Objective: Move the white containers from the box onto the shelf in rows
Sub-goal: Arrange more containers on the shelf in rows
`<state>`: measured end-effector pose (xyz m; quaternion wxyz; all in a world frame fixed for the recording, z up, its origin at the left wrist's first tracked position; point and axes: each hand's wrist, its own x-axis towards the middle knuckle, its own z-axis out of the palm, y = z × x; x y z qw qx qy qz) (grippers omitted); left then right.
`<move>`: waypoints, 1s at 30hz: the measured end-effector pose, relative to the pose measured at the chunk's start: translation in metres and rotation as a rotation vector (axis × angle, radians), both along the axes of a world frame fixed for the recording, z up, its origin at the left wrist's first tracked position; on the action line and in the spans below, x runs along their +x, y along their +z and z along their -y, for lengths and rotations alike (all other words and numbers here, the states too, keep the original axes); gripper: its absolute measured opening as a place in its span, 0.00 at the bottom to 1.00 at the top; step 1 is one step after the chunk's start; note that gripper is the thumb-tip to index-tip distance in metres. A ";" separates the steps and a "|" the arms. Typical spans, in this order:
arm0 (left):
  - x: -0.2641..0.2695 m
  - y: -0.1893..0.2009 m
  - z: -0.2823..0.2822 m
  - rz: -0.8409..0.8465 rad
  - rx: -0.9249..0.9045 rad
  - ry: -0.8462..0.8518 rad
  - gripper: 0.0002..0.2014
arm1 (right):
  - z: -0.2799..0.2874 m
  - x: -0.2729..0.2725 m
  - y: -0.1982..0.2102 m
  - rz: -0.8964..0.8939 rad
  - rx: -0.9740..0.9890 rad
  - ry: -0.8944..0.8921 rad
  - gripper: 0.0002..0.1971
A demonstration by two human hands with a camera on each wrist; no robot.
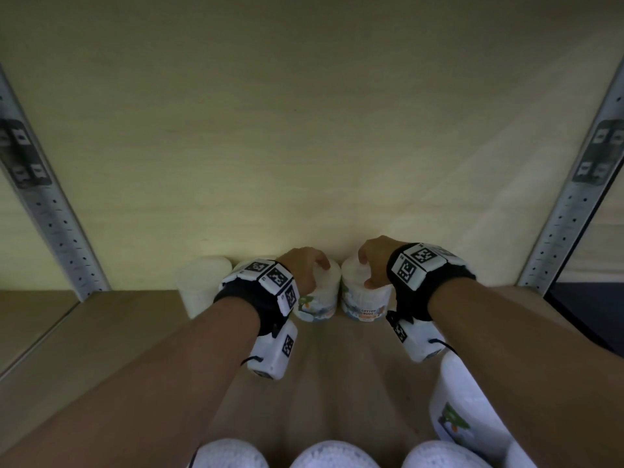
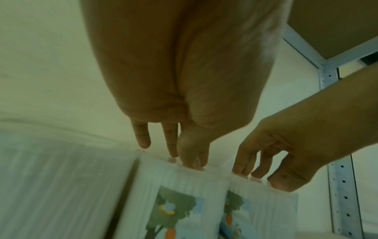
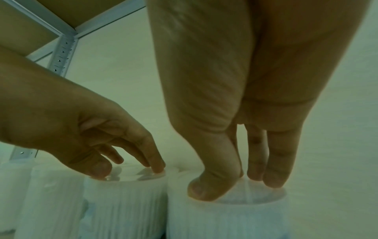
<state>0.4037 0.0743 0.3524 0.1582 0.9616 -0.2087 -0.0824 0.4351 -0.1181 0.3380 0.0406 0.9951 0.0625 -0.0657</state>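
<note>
Two white cotton-bud containers stand side by side near the back of the wooden shelf (image 1: 101, 349). My left hand (image 1: 304, 265) reaches down over the left container (image 1: 320, 292), thumb and fingertips resting on its lid (image 3: 122, 176). My right hand (image 1: 368, 261) does the same on the right container (image 1: 363, 298), its thumb near the lid's front rim and its fingertips (image 3: 274, 182) further back. The fingers look nearly straight and do not wrap either container. Two more white containers (image 1: 202, 285) stand to the left in the same row. The box is out of view.
Several white containers (image 1: 334, 454) line the shelf's front edge, with one more (image 1: 466, 407) under my right forearm. Perforated metal uprights (image 1: 50, 214) (image 1: 567, 214) frame the bay. A pale back wall (image 1: 304, 130) closes it just behind the row. Bare board lies right of the right container.
</note>
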 end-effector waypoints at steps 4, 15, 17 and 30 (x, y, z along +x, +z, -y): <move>-0.002 0.003 0.003 -0.023 0.006 -0.020 0.27 | 0.004 0.002 -0.004 0.017 -0.016 0.000 0.30; -0.002 -0.015 0.014 0.185 0.089 0.212 0.26 | 0.002 0.003 -0.001 0.011 -0.003 0.000 0.25; 0.000 -0.014 0.014 0.172 0.085 0.190 0.27 | 0.000 -0.001 0.003 0.002 0.000 0.004 0.25; 0.003 -0.005 0.005 0.107 -0.001 0.068 0.27 | 0.005 0.008 -0.007 0.020 -0.027 -0.013 0.32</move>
